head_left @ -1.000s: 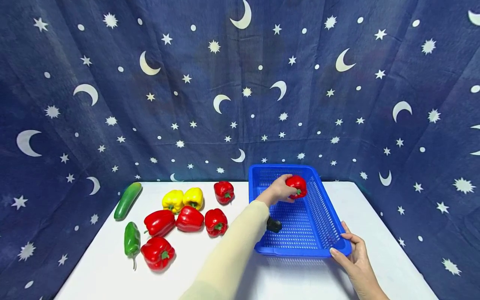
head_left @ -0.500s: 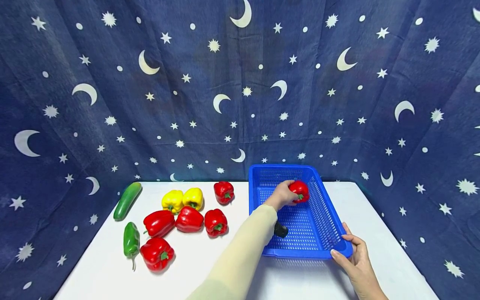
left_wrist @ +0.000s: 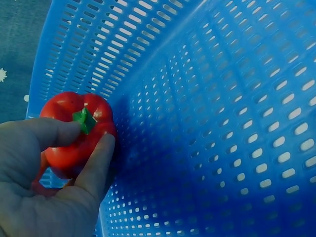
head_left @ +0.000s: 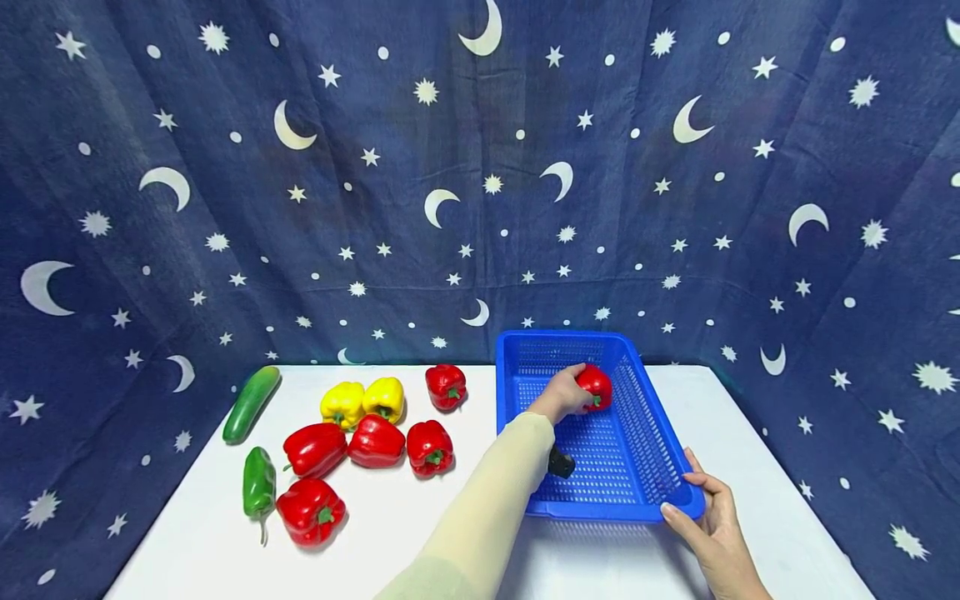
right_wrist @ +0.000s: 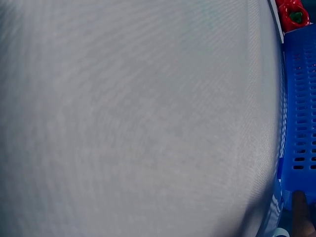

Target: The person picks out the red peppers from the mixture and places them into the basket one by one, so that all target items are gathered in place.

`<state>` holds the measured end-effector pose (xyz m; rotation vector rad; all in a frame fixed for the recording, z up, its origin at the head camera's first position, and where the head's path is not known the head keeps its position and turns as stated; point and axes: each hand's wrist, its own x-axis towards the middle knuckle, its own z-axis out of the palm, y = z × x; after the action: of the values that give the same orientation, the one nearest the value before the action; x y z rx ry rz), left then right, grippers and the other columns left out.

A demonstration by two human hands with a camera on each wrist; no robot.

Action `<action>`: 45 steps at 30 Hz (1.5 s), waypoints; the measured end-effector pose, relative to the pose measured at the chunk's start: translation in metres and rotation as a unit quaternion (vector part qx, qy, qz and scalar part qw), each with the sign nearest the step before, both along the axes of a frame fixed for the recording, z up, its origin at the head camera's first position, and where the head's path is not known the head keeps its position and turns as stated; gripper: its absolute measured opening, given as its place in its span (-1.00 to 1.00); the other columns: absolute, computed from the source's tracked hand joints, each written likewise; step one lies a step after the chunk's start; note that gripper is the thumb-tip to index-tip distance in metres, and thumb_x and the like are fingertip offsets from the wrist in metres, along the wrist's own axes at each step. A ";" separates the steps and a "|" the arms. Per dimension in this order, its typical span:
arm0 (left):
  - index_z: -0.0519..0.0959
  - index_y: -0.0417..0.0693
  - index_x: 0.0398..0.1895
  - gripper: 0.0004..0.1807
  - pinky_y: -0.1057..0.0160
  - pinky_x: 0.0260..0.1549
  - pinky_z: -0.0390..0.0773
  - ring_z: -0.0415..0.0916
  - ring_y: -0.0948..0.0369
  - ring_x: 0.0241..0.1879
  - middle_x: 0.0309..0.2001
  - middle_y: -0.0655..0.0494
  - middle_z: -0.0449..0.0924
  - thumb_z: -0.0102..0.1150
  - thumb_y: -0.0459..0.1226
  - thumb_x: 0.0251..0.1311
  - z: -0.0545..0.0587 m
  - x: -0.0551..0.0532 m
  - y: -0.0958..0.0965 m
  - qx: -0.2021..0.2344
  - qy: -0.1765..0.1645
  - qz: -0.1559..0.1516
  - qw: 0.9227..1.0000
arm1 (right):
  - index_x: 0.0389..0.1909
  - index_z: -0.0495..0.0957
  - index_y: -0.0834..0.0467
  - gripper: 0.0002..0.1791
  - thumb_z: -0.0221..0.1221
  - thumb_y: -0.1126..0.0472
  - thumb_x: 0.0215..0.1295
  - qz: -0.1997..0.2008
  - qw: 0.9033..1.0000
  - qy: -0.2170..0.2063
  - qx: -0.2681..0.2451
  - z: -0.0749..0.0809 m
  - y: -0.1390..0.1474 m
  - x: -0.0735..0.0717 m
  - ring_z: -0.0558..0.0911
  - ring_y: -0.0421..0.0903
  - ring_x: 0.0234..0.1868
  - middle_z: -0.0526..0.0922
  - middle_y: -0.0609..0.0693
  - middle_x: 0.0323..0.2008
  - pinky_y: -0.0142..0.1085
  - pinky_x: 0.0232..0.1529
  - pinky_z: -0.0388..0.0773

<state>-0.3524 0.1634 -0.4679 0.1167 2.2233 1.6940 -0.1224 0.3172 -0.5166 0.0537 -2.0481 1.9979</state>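
Inside the blue basket [head_left: 600,475], my left hand [head_left: 566,393] grips a red bell pepper [head_left: 596,388] near the far right side. The left wrist view shows the thumb by the pepper's green stem [left_wrist: 85,120] and a finger [left_wrist: 98,160] along its side; the other fingers are hidden behind it. The pepper overlaps the perforated basket wall in that view. At the basket's near right corner, my right hand [head_left: 712,529] holds the rim, thumb on the front edge and fingers against the right side.
Left of the basket on the white table [head_left: 375,533] lie several red bell peppers [head_left: 377,440], two yellow bell peppers [head_left: 383,398], a green chili pepper [head_left: 258,483] and a cucumber [head_left: 251,404]. A dark blue curtain [head_left: 375,208] with moons and stars hangs behind.
My left hand and the red bell pepper have come slightly lower in the basket, and the left forearm has shifted right. My right hand keeps its hold on the rim.
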 end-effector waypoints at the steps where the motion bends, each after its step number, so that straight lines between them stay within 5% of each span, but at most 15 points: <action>1: 0.41 -0.02 0.48 -0.14 0.05 -0.16 0.73 0.51 -0.10 0.12 0.34 -0.18 0.40 0.20 -0.72 0.07 0.001 0.001 0.000 -0.003 0.002 -0.003 1.000 | 0.33 0.03 0.13 -0.41 0.11 0.46 0.47 -0.002 1.000 -0.006 0.001 0.000 0.000 0.000 0.18 -0.50 0.41 -0.28 0.10 0.65 -0.66 0.19 0.32; 18: 0.32 -0.06 0.53 -0.28 0.20 -0.09 0.63 0.53 0.07 -0.02 0.27 -0.09 0.48 0.19 -0.49 0.29 -0.004 0.005 -0.001 -0.005 0.064 -0.060 0.996 | 0.36 0.02 0.08 -0.38 0.14 0.39 0.48 -0.009 0.999 -0.036 0.007 0.004 -0.002 0.002 -0.04 -0.15 0.60 -0.26 -0.02 0.66 -0.69 0.18 0.27; 25: 0.21 -0.07 0.59 -0.21 0.02 0.34 0.37 0.38 0.03 0.28 0.42 -0.11 0.35 0.13 -0.53 0.26 0.000 0.006 -0.004 -0.002 0.054 -0.078 0.995 | 0.36 0.01 0.07 -0.38 0.14 0.39 0.49 -0.011 0.999 -0.041 0.010 0.006 -0.002 0.002 -0.11 -0.05 0.63 -0.27 -0.01 0.66 -0.68 0.19 0.26; 31: 0.07 -0.06 0.64 -0.12 -0.03 0.45 0.20 0.24 -0.02 0.45 0.50 -0.13 0.24 0.17 -0.49 0.27 0.006 0.009 -0.006 -0.017 0.039 -0.088 0.995 | 0.36 0.04 0.07 -0.39 0.13 0.42 0.48 -0.010 0.999 -0.030 0.011 0.006 -0.002 0.002 -0.06 -0.13 0.61 -0.26 0.03 0.66 -0.68 0.19 0.26; 38: 0.07 -0.02 0.63 -0.10 -0.09 0.40 0.29 0.22 -0.06 0.47 0.52 -0.08 0.22 0.30 -0.34 0.29 0.016 0.008 -0.012 -0.053 0.019 -0.073 0.996 | 0.36 0.07 0.10 -0.40 0.14 0.44 0.46 -0.006 1.000 -0.016 0.025 0.004 0.000 0.002 0.01 -0.26 0.57 -0.24 0.05 0.66 -0.68 0.21 0.25; 45: 0.13 -0.04 0.61 -0.17 0.01 0.42 0.27 0.20 -0.01 0.49 0.53 -0.08 0.22 0.27 -0.29 0.33 0.025 0.007 -0.017 -0.058 0.059 -0.078 0.994 | 0.36 0.06 0.17 -0.39 0.15 0.43 0.45 -0.010 0.999 -0.005 0.043 0.005 0.001 0.002 -0.08 -0.21 0.61 -0.27 0.03 0.66 -0.68 0.26 0.20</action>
<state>-0.3452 0.1463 -0.4426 0.3602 2.3260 1.5076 -0.1200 0.3183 -0.5121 0.0411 -2.1307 1.9021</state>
